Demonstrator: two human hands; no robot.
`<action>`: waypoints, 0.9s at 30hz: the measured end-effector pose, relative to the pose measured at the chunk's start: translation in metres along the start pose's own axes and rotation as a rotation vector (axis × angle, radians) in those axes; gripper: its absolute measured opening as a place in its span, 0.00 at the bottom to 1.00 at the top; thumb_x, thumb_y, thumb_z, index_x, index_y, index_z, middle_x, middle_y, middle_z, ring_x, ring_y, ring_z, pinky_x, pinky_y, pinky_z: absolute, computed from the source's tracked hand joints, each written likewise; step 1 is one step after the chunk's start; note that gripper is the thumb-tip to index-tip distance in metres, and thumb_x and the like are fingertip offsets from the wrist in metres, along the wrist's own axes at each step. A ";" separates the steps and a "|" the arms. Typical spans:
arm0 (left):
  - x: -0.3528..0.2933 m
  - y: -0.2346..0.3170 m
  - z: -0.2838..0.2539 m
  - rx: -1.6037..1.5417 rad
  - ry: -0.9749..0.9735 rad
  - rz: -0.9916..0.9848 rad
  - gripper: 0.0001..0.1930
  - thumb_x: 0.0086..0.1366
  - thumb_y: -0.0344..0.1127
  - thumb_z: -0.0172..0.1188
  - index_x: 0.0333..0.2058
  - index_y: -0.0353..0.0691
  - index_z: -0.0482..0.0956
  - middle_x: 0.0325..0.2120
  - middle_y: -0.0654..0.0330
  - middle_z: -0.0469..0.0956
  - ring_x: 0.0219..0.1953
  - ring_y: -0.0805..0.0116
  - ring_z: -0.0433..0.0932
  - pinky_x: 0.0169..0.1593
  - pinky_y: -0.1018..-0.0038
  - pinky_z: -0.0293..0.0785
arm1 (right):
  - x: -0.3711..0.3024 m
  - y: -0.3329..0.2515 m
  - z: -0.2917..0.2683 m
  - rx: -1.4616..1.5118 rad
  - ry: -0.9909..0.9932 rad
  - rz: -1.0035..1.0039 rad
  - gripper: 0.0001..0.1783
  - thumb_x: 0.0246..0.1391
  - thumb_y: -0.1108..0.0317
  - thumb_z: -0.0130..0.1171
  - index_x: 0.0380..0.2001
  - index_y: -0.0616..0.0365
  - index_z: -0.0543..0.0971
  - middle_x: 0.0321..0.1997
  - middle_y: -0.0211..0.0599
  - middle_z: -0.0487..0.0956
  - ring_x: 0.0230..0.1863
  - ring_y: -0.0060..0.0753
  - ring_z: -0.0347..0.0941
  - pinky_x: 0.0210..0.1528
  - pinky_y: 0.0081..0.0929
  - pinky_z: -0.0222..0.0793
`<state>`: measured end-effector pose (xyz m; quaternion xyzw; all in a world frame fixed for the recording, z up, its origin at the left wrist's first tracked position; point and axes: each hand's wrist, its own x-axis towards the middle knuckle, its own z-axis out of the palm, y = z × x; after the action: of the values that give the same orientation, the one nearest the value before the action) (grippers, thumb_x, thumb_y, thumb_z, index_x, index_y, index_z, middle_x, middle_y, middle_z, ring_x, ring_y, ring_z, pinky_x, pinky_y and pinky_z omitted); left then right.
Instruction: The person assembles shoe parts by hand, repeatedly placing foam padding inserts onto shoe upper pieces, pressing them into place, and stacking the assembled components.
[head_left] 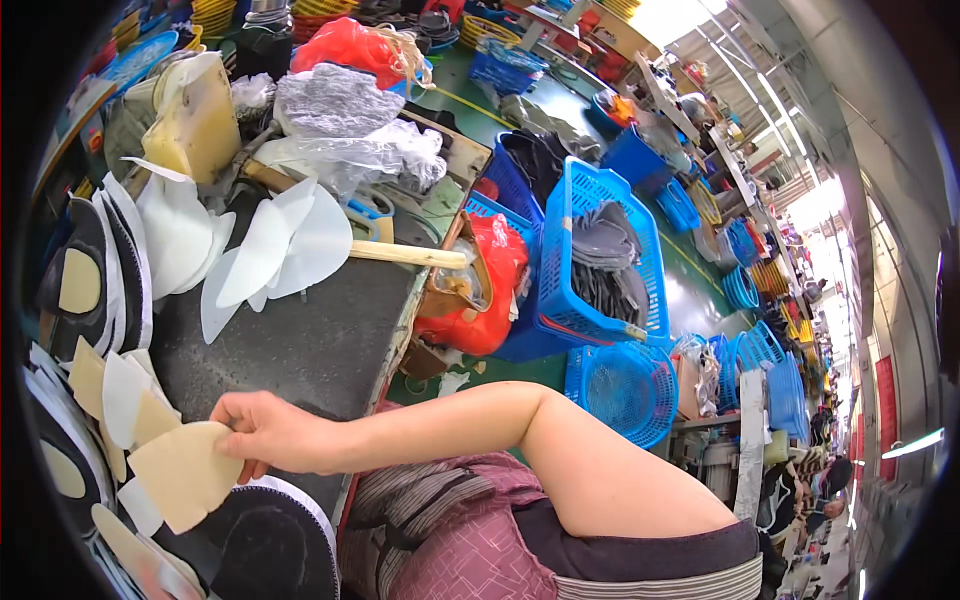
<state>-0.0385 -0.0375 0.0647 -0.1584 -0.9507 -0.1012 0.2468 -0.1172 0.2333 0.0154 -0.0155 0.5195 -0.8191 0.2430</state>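
Observation:
My right hand [268, 432] reaches in from the right and pinches the edge of a beige heel pad [190, 475] between thumb and fingers. The pad is flat, with one rounded end. Just beyond it stand more loose beige and white pads [122, 395], partly covering one another. Below my hand lies a large black insole [275, 550] with a pale rim. At the left, several black insoles [65, 225] lean together, the front one bearing a beige patch. My left hand cannot be made out; a pinkish smear on a pad at the lower left rim is too blurred to name.
White sheet pieces [315, 245] lie on the dark worktable [250, 350], beside a wooden handle [410, 254] jutting over its edge. A red bag [490, 290] hangs there. Blue baskets [655, 290] stand on the green floor to the right. People work farther off.

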 end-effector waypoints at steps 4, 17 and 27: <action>-0.038 0.071 0.004 0.067 -0.620 0.258 0.33 0.63 0.56 0.48 0.57 0.36 0.64 0.56 0.43 0.64 0.58 0.42 0.61 0.60 0.46 0.52 | -0.006 0.034 0.025 0.172 -0.160 0.034 0.05 0.54 0.70 0.54 0.33 0.57 0.70 0.29 0.24 0.72 0.29 0.18 0.67 0.29 0.17 0.63; -0.103 0.030 0.015 -1.147 -0.161 -0.833 0.19 0.62 0.31 0.48 0.51 0.28 0.69 0.55 0.50 0.64 0.58 0.60 0.65 0.60 0.68 0.59 | -0.024 0.043 0.015 0.118 -0.040 0.301 0.09 0.56 0.73 0.56 0.40 0.63 0.73 0.39 0.33 0.77 0.41 0.21 0.71 0.46 0.22 0.67; -0.087 0.032 0.031 -0.627 -0.131 -0.717 0.05 0.49 0.28 0.66 0.24 0.35 0.78 0.37 0.56 0.74 0.39 0.60 0.75 0.41 0.71 0.71 | -0.039 0.050 0.044 -0.597 0.077 0.116 0.18 0.50 0.79 0.59 0.46 0.64 0.71 0.26 0.26 0.73 0.25 0.12 0.67 0.27 0.12 0.63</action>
<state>0.0314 -0.0217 -0.0017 0.1065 -0.8826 -0.4514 0.0765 -0.0513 0.1951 0.0018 -0.0253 0.7460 -0.6150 0.2542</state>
